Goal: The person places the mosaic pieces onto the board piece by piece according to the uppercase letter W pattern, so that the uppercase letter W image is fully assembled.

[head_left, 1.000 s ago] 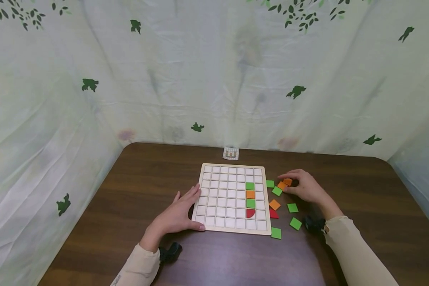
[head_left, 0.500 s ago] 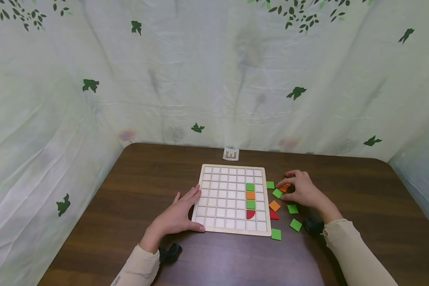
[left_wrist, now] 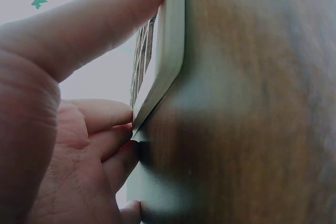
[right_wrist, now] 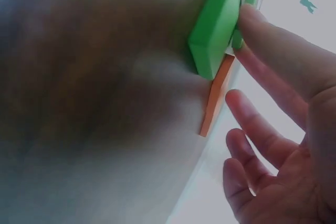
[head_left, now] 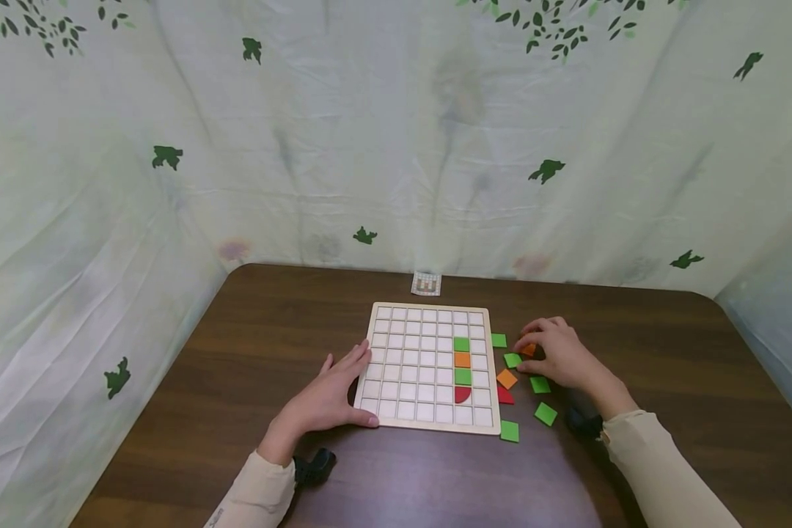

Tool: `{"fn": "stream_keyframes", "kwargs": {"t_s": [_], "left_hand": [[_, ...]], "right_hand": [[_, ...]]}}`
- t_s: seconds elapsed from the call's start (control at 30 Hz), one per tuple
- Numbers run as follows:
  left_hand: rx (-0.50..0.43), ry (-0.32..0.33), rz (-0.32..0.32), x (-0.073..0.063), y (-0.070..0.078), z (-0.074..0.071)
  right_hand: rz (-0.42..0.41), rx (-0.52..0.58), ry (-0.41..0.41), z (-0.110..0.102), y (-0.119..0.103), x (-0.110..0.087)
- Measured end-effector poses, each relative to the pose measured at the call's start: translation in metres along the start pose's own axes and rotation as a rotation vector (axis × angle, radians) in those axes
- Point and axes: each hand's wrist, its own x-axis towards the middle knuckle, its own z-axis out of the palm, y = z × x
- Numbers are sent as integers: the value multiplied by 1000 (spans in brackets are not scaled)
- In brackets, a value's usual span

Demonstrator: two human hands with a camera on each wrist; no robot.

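Observation:
A light wooden grid board (head_left: 429,430) lies on the table. One column holds a green square (head_left: 461,344), an orange square (head_left: 462,359), another green square (head_left: 463,376) and a red quarter-round piece (head_left: 462,394). My left hand (head_left: 330,392) rests against the board's left side, fingers extended, thumb at its front corner; the left wrist view shows the thumb on the frame (left_wrist: 170,51). To the right of the board, my right hand (head_left: 563,353) pinches a green square tile (head_left: 511,360) between thumb and index finger. An orange piece (head_left: 529,350) shows partly beneath that hand.
Loose pieces lie along the board's right side: several green tiles (head_left: 545,413), an orange tile (head_left: 507,378) and a red piece (head_left: 505,395). A small printed card (head_left: 426,284) sits at the table's back edge, before a hanging cloth (head_left: 396,147).
My right hand has shifted from the orange pieces down to the green tile, which has turned a little between the fingertips. My left hand and the board stay put.

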Motion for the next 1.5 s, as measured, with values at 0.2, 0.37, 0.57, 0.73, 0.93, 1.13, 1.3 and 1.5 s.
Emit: {"fn": "stream_keyframes", "kwargs": {"t_s": [0.2, 0.37, 0.57, 0.73, 0.93, 1.13, 1.3, 1.5], "left_hand": [[3, 0, 5, 0, 0, 0], [2, -1, 0, 0, 1, -1], [1, 1, 6, 0, 1, -1], [2, 0, 5, 0, -1, -1], [-10, -3, -1, 1, -1, 0], [-3, -3, 1, 1, -1, -1], [-2, -1, 0, 1, 0, -1], [-4, -4, -5, 0, -1, 1]], "right_hand": [[-9, -4, 36, -1, 1, -3], [21, 33, 9, -2, 1, -3], [69, 98, -3, -3, -8, -7], [81, 130, -1, -3, -20, -10], [36, 130, 15, -2, -33, -11], [32, 155, 23, 2, -46, -11], [31, 171, 29, 8, -56, -11], [13, 159, 72, 15, -66, -11]]}}
